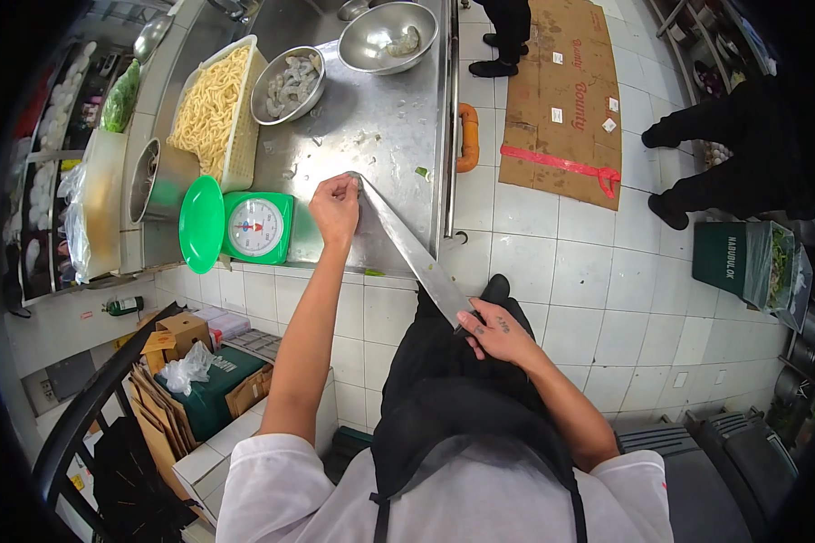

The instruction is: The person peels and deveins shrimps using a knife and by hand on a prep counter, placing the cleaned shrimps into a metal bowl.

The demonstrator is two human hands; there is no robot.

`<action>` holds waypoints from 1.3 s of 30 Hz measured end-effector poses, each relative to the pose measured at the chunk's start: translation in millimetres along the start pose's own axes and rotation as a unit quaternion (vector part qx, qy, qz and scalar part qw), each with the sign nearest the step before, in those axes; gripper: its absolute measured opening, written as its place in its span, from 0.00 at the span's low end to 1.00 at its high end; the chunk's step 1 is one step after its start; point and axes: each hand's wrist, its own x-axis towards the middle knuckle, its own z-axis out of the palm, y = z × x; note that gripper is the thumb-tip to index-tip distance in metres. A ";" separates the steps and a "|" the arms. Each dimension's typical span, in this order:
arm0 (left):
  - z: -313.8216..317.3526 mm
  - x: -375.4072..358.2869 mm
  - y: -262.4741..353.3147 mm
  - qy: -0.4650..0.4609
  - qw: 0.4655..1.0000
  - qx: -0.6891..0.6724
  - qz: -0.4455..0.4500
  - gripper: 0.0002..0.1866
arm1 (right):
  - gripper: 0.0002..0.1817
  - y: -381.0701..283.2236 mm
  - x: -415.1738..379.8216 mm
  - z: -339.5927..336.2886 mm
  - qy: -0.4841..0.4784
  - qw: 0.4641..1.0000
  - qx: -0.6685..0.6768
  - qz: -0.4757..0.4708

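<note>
In my right hand (pixel 498 333) is the handle of a long kitchen knife (pixel 415 256). Its blade points up and left, reaching the fingertips of my left hand (pixel 335 210) over the steel table (pixel 385 136). My left fingers are pinched together at the blade's tip; whatever they hold is too small or hidden to make out. Beyond that hand stands a metal bowl (pixel 261 101) of peeled shrimp (pixel 292 90). A larger metal bowl (pixel 364 43) behind it has a little shrimp (pixel 404 41) inside. A green kitchen scale (pixel 283 226) is left of my left wrist.
A white basket (pixel 244 149) of thick noodles (pixel 213 109) and a steel pot (pixel 167 185) line the left side. Wet scraps dot the tabletop. Flattened cardboard (pixel 561 100) covers floor tiles at right. Two people in dark trousers stand nearby, beside a green crate (pixel 720 255).
</note>
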 end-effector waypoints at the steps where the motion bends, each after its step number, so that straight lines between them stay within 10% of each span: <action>1: 1.2 -0.9 -0.3 0.009 1.000 0.002 -0.007 0.08 | 0.17 0.4 -1.2 0.4 0.000 1.000 0.000 -0.001; 12: -0.4 0.3 4.5 0.009 1.000 0.007 -0.024 0.07 | 0.17 -6.1 -13.7 4.9 0.162 0.951 -0.222 -0.142; 39: -0.7 -0.1 -9.9 -0.023 0.997 -0.068 -0.008 0.08 | 0.16 -18.7 -22.9 14.1 0.125 0.966 -0.206 -0.092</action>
